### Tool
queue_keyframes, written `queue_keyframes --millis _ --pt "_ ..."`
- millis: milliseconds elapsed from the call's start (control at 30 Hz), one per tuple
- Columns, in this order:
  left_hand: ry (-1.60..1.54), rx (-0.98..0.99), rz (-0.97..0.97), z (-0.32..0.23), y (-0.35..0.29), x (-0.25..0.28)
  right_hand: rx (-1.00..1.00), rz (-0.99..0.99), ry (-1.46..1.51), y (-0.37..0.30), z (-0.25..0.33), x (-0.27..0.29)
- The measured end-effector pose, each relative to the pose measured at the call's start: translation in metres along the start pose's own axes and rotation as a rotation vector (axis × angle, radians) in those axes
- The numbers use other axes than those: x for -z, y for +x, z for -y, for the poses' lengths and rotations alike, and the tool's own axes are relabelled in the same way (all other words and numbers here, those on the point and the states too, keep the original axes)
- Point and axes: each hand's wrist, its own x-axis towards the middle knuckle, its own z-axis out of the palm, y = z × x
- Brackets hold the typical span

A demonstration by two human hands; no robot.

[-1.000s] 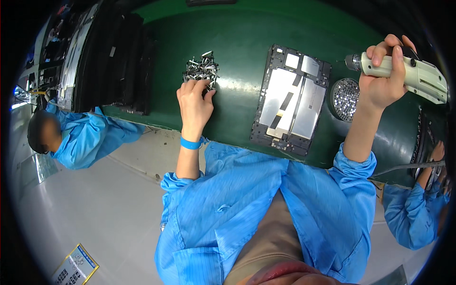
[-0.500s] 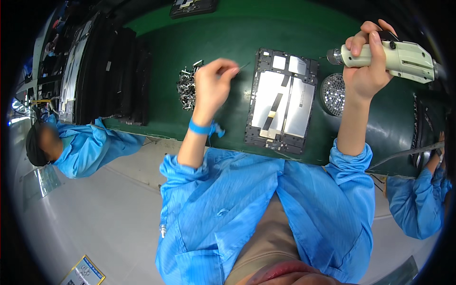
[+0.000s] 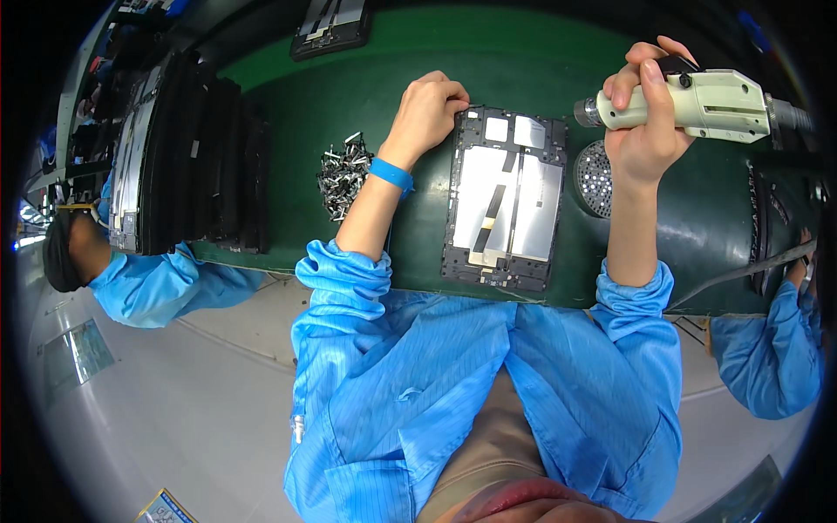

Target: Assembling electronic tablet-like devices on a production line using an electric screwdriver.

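An opened tablet (image 3: 471, 205) lies on the green bench in front of me, its silver battery panels and black frame facing up. My left hand (image 3: 429, 113), with a blue band at the wrist, is at the tablet's upper left corner. Its fingers are pinched together, and whatever is between them is hidden. My right hand (image 3: 649, 131) grips a pale green electric screwdriver (image 3: 719, 106), held above the bench to the right of the tablet. The tip of the screwdriver points left, apart from the tablet.
A round metal dish of small shiny screws (image 3: 595, 179) sits right of the tablet. Left of my forearm lies a heap of small black and white parts (image 3: 343, 179). A row of upright tablet panels (image 3: 192, 157) stands at far left. Another tablet (image 3: 331, 26) lies at the back. Co-workers' blue sleeves (image 3: 767, 357) show at both sides.
My left hand has moved right to the tablet's corner; the thin piece seen at its fingertips before no longer shows. My right hand still holds the screwdriver. The view has shifted slightly.
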Motion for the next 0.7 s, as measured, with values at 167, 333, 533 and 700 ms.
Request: queue_keyframes --millis 167,333,533,700 --pt "-0.163 0.1 -0.033 0.003 -0.001 0.0 -0.006 0.01 -0.041 -0.002 -0.004 -0.006" --pt "-0.364 0.234 0.06 0.023 -0.015 0.0 -0.018 0.067 0.013 -0.005 -0.026 -0.018" --pt "-0.926 0.455 0.169 0.038 -0.033 -0.002 -0.157 0.197 0.067 -0.033 -0.068 -0.053" --pt "-0.989 0.482 0.196 0.042 -0.031 -0.003 -0.174 0.249 0.054 -0.053 -0.098 -0.075"
